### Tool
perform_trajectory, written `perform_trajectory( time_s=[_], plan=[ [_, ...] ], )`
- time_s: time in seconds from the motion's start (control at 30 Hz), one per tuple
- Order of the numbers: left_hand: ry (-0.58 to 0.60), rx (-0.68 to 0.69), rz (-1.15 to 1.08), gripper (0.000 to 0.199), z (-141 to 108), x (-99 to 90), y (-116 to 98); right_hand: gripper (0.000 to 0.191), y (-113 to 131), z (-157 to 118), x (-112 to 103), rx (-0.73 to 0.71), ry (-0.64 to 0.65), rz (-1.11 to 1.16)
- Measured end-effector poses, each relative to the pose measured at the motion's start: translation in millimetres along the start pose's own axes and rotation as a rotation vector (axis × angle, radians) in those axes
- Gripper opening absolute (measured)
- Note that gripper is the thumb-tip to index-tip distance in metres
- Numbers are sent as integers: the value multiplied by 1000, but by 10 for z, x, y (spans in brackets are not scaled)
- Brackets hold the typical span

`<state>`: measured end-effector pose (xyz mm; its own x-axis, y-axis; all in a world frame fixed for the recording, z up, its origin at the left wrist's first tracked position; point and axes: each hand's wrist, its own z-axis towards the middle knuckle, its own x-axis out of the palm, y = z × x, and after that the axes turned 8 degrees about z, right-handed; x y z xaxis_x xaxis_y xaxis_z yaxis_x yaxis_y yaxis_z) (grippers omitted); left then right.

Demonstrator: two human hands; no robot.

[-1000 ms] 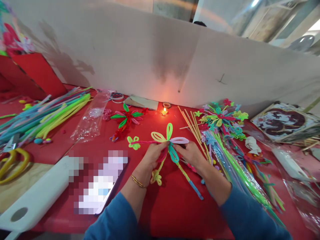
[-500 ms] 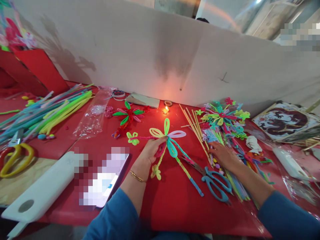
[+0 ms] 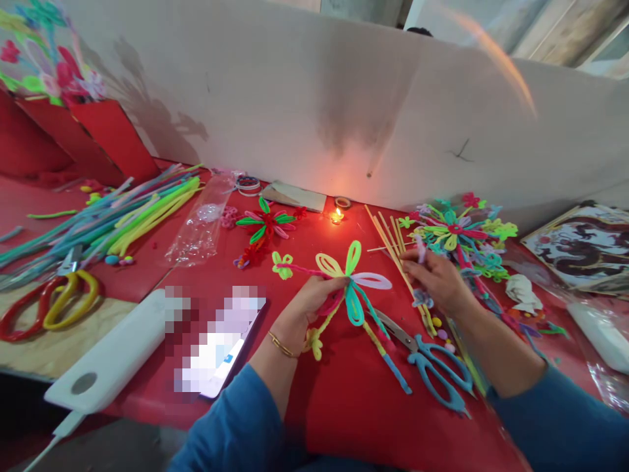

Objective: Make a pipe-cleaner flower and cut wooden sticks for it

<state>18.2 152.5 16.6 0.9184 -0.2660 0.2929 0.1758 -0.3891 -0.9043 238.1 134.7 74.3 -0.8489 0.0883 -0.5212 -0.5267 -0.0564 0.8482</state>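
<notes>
My left hand (image 3: 312,298) pinches the centre of a pipe-cleaner flower (image 3: 354,305) with looped yellow, green, lilac and teal petals and several dangling stems. Small yellow-green loops end two of those stems. At the right, my right hand (image 3: 437,278) has its fingers closed round a small pale lilac and blue fuzzy piece (image 3: 421,298), partly hidden by the fingers. That hand is over the wooden sticks (image 3: 388,239). Blue-handled scissors (image 3: 435,367) lie between the two hands, their blades pointing toward the flower.
A lit flame (image 3: 337,215) burns near the wall. Left are a phone (image 3: 223,354), white power bank (image 3: 113,357), red-and-yellow scissors (image 3: 73,298) and pipe cleaners (image 3: 147,216). More finished flowers (image 3: 455,229) lie at the right, beside a dragon picture (image 3: 580,242).
My right hand has lifted from the pile with the lilac and blue piece between its fingers. My left hand still holds the flower, now slightly turned. The whole view has shifted.
</notes>
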Motion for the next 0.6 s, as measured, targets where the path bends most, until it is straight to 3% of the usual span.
perform_trajectory(
  time_s=[0.13,0.27,0.47,0.6],
  plan=[
    [131,105,91,19,-60,38,-27,26,233,167,277,132,432,59],
    [203,153,93,26,-56,49,-38,21,332,187,400,175,621,159],
    [194,81,102,21,-71,38,-39,20,338,148,409,288,634,300],
    [107,28,68,16,-70,25,-63,23,227,172,405,330,499,390]
  ],
)
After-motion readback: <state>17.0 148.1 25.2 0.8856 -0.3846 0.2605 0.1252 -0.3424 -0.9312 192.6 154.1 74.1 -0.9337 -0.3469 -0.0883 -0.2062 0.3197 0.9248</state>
